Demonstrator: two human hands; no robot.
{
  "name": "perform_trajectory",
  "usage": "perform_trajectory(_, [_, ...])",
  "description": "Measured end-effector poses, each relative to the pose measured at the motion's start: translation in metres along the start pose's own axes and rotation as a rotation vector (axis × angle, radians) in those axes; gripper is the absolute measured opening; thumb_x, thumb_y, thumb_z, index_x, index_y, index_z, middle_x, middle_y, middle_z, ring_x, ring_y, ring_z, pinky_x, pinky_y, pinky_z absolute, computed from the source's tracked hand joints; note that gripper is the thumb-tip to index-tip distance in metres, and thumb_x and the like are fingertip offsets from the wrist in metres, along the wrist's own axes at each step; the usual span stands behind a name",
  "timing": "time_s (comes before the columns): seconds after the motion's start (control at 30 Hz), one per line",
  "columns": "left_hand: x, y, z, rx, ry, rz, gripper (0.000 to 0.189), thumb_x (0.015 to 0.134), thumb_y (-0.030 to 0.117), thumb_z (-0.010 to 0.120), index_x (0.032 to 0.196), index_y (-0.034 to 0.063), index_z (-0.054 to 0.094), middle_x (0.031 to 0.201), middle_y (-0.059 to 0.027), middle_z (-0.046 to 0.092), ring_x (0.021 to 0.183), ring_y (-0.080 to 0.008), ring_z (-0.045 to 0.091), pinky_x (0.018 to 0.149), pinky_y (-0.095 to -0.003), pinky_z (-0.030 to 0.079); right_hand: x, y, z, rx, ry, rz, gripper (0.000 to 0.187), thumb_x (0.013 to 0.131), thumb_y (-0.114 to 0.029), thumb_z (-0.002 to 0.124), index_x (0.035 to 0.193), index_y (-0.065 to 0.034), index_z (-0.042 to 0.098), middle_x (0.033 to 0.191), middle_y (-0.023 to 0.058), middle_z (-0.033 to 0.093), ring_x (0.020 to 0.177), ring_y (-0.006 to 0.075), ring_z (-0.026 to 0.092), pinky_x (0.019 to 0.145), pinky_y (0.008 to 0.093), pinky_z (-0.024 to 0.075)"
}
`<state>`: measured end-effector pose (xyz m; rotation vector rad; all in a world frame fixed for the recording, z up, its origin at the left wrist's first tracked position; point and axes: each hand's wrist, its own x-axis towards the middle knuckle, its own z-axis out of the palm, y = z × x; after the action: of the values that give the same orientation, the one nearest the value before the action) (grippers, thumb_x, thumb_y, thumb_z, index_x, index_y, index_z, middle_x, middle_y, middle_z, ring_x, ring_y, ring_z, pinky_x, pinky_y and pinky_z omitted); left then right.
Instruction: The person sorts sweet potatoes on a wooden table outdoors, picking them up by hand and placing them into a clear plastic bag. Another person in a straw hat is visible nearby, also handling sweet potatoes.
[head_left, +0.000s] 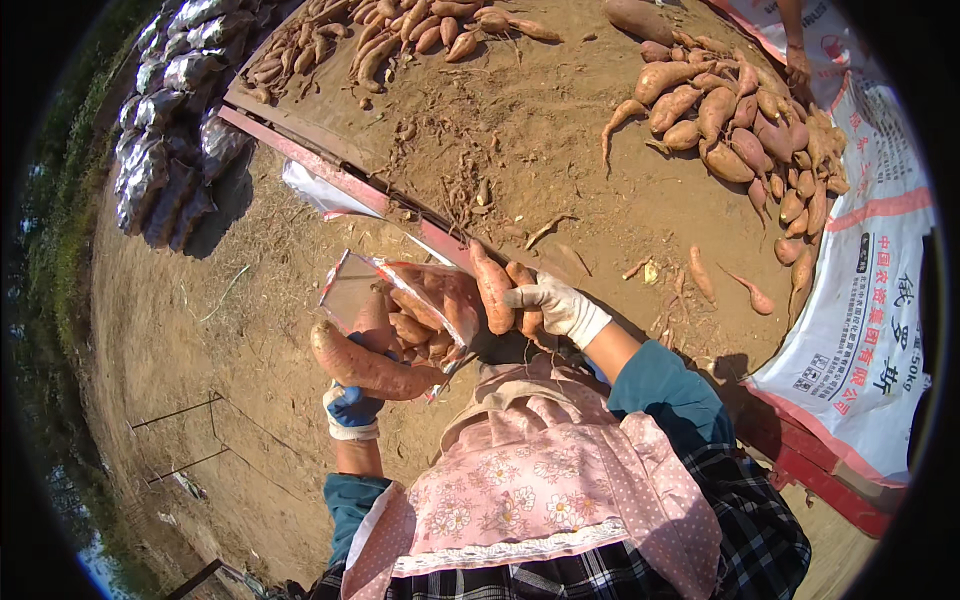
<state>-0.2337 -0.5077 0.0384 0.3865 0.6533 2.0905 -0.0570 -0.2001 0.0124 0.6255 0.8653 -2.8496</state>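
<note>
My left hand (354, 409), in a white glove with blue coating, grips a large sweet potato (360, 366). A second sweet potato (373, 319) lies against it, partly behind; whether my fingers hold that one too is unclear. Between my hands a clear plastic bag (343, 289) stands with its mouth open, and several sweet potatoes (412, 328) fill much of it. At the bag's right side my right hand (566, 307), in a white glove, holds a broad sweet potato (491, 289) and a slimmer sweet potato (529, 319) with hanging roots.
A soil-covered truck bed (555, 142) with a red metal edge (330, 169) borders the bag. On it lie a sweet potato heap (720, 112) and a farther pile (420, 22). Another person's hand (799, 66) reaches in above printed woven sacks (847, 300). Filled bags (161, 112) are stacked at left.
</note>
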Motion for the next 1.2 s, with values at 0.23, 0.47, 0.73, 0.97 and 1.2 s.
perform_trajectory(0.23, [-0.105, 0.067, -0.029, 0.078, 0.154, 0.134, 0.084, 0.076, 0.027, 0.073, 0.148, 0.0084, 0.035, 0.142, -0.0166, 0.047, 0.124, -0.0395, 0.051, 0.104, -0.0571, 0.041, 0.142, 0.092, 0.072, -0.671, -0.120, 0.160, 0.077, 0.073, -0.027, 0.081, 0.140, -0.0102, 0.047, 0.112, 0.0132, 0.059, 0.083, 0.0199, 0.062, 0.057, 0.0330, 0.0518])
perform_trajectory(0.47, [-0.087, 0.061, -0.057, 0.064, 0.262, 0.073, 0.081, 0.077, 0.032, 0.071, 0.147, 0.0102, 0.035, 0.141, -0.0166, 0.047, 0.124, -0.0408, 0.051, 0.103, -0.0598, 0.041, 0.155, 0.146, 0.013, -0.960, 0.108, 0.155, 0.078, 0.083, -0.034, 0.073, 0.140, 0.0078, 0.039, 0.126, 0.0206, 0.058, 0.102, 0.0282, 0.063, 0.081, 0.0335, 0.0542])
perform_trajectory(0.73, [-0.038, 0.001, -0.135, -0.105, 0.426, -0.173, 0.058, 0.083, 0.018, 0.065, 0.138, 0.0071, 0.048, 0.139, -0.0149, 0.052, 0.125, -0.0361, 0.051, 0.109, -0.0539, 0.037, -0.034, 0.030, -0.056, -0.751, 0.462, 0.089, 0.050, 0.093, -0.021, 0.060, 0.135, 0.0024, 0.048, 0.114, 0.0074, 0.063, 0.092, 0.0125, 0.058, 0.078, 0.0279, 0.0490])
perform_trajectory(0.97, [-0.008, -0.102, -0.165, 0.929, 1.160, -0.787, 0.027, 0.087, 0.020, 0.062, 0.112, 0.0151, 0.054, 0.089, -0.0080, 0.061, 0.067, -0.0241, 0.059, 0.049, -0.0403, 0.051, -0.238, 0.019, -0.151, -0.928, 1.061, -0.293, 0.038, 0.091, -0.022, 0.062, 0.121, 0.0021, 0.059, 0.102, 0.0093, 0.066, 0.090, 0.0154, 0.060, 0.081, 0.0299, 0.0489])
perform_trajectory(1.2, [0.082, -0.114, -0.105, 0.698, 1.099, -0.451, 0.019, 0.095, 0.021, 0.059, 0.113, 0.0163, 0.060, 0.091, 0.0002, 0.062, 0.065, -0.0154, 0.058, 0.050, -0.0326, 0.047, -0.357, -0.040, -0.268, -1.462, 1.788, -0.216, 0.050, 0.084, -0.018, 0.062, 0.130, -0.0018, 0.052, 0.122, 0.0191, 0.060, 0.113, 0.0373, 0.056, 0.098, 0.0431, 0.0450])
